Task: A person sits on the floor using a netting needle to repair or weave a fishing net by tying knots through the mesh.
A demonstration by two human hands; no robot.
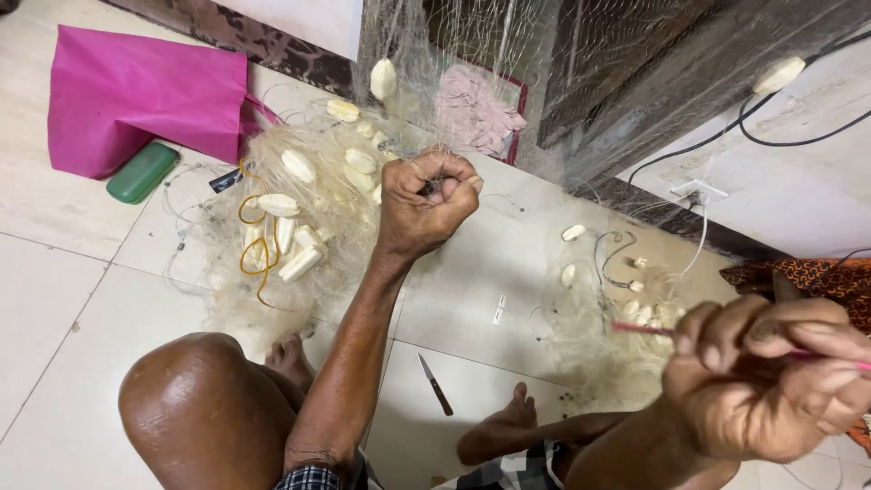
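A person sits on a pale tiled floor [63,299] with knees bent and bare feet out in front. The left hand [425,201] is held out far ahead and is closed in a tight fist. It grips a bunch of thin, see-through fishing net [299,163] and pulls it up off the floor. The net hangs from above too, and a big heap of it lies just left of that fist. Many white floats [299,263] shaped like little ovals sit in the heap, and a thin orange cord [252,259] loops through it.

The right hand [771,381] is close to the camera, at the lower right. Its fingers are curled shut around a thin pink stick-like tool [640,328] that pokes out to the left. A smaller pile of net with a few white floats lies on the floor near that hand.

A small knife [435,385] lies flat on a tile between the two feet, apart from both hands. A pink bag [136,91] and a green case [141,172] rest at the upper left, near the wall. Black cables [789,141] run along the wall at the upper right.
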